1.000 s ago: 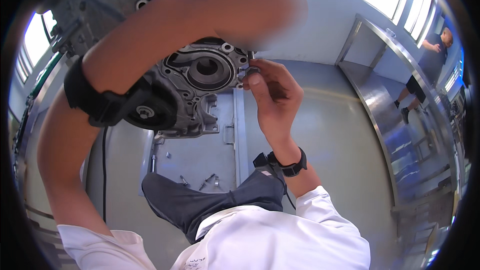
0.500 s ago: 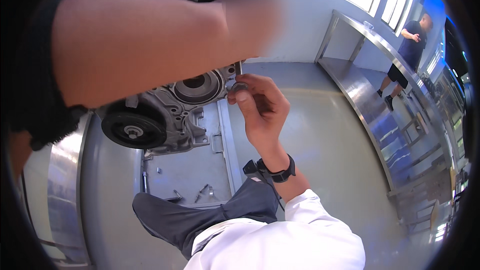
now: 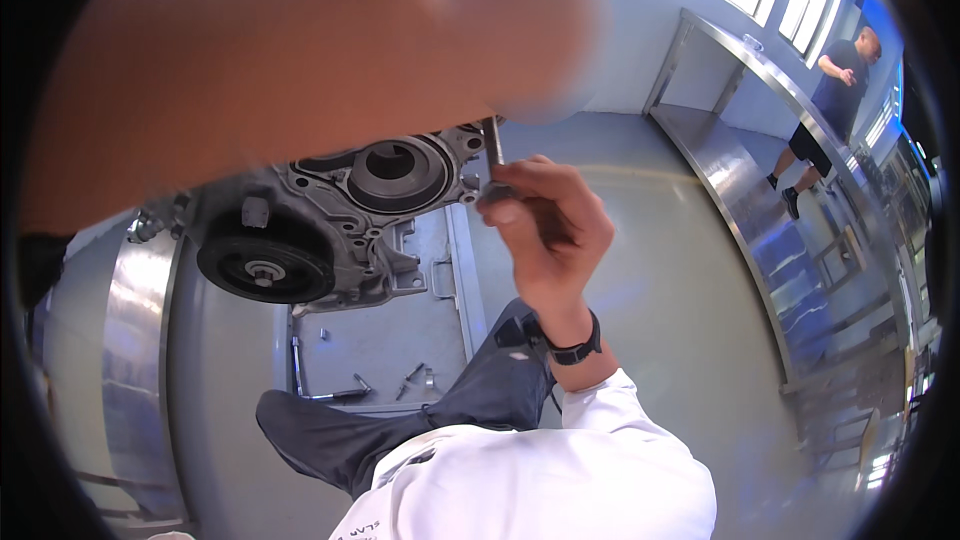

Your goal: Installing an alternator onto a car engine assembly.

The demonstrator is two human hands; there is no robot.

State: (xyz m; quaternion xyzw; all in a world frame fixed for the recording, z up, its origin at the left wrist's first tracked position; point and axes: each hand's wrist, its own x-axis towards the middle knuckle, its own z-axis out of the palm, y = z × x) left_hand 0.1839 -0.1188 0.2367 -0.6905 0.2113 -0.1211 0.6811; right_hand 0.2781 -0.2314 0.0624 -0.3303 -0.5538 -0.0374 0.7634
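Observation:
My right hand [image 3: 550,230] is closed on a bolt-like metal piece [image 3: 494,146], its thumb and fingers pinching the dark lower end while the shank points up. It is beside the right edge of a grey metal engine block [image 3: 375,250]. The block has a round ringed opening [image 3: 398,172] and a black pulley [image 3: 265,265] at the lower left. A forearm and hand, apparently my left hand [image 3: 530,30], cross very close over the block's upper part. That hand is blurred and its fingers cannot be made out; it hides much of the block.
Below the block is a grey tray [image 3: 380,340] with a long-handled tool [image 3: 297,365] and several small metal parts. A metal workbench [image 3: 725,170] runs along the right. Beyond it stands a person [image 3: 840,85] in dark clothes. Another metal surface [image 3: 135,340] is at the left.
The left forearm has come closer and higher, showing more of the block. My right hand and the metal piece have shifted slightly right and down. The whole view has shifted a little.

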